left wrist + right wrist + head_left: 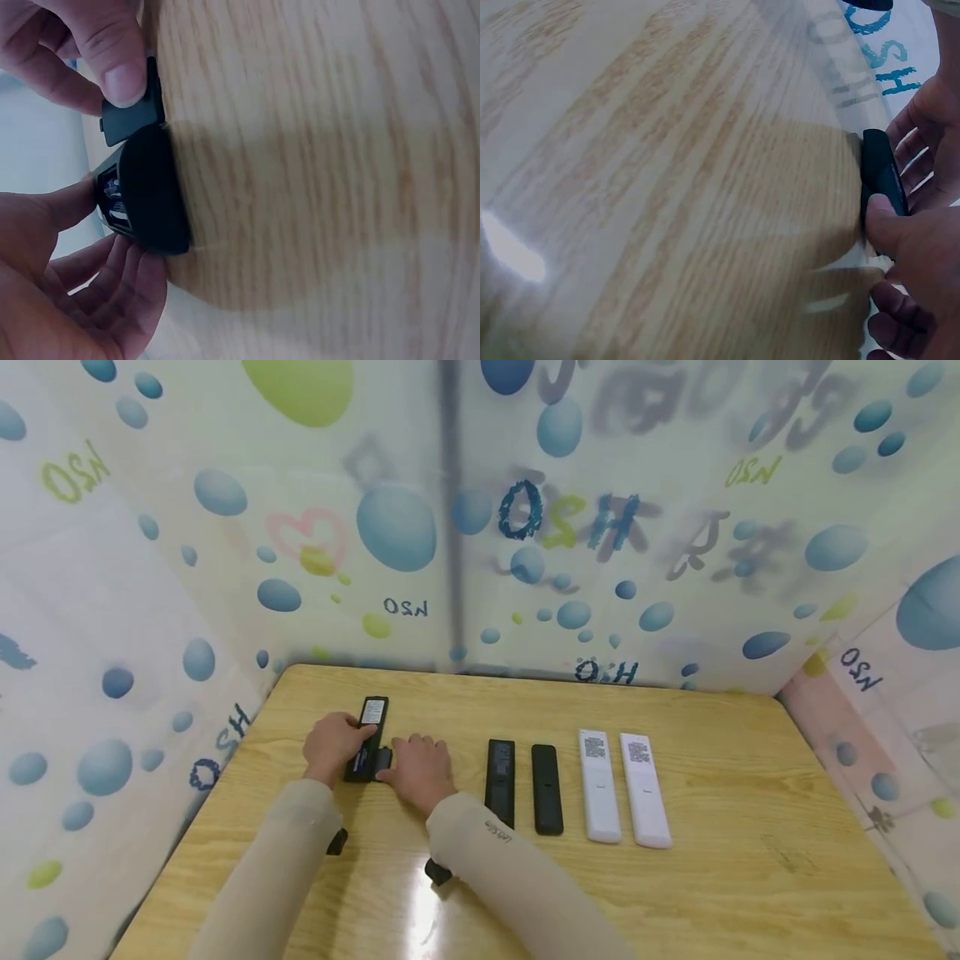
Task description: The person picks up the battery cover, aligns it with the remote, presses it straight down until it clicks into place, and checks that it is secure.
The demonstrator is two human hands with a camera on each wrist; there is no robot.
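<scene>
A black remote control lies back up near the table's far left, a white label on its upper end. My left hand grips it by the sides, thumb on one edge and fingers along the other. Its battery compartment is uncovered, and batteries show inside in the left wrist view. Just right of the remote, my right hand pinches the black battery cover between thumb and fingers. In the left wrist view the cover stands right at the remote's end, close over the tabletop.
To the right lie a black remote with a label, a plain black remote and two white remotes, all back up in a row. My right sleeve passes near the labelled one. A patterned wall borders the wooden table.
</scene>
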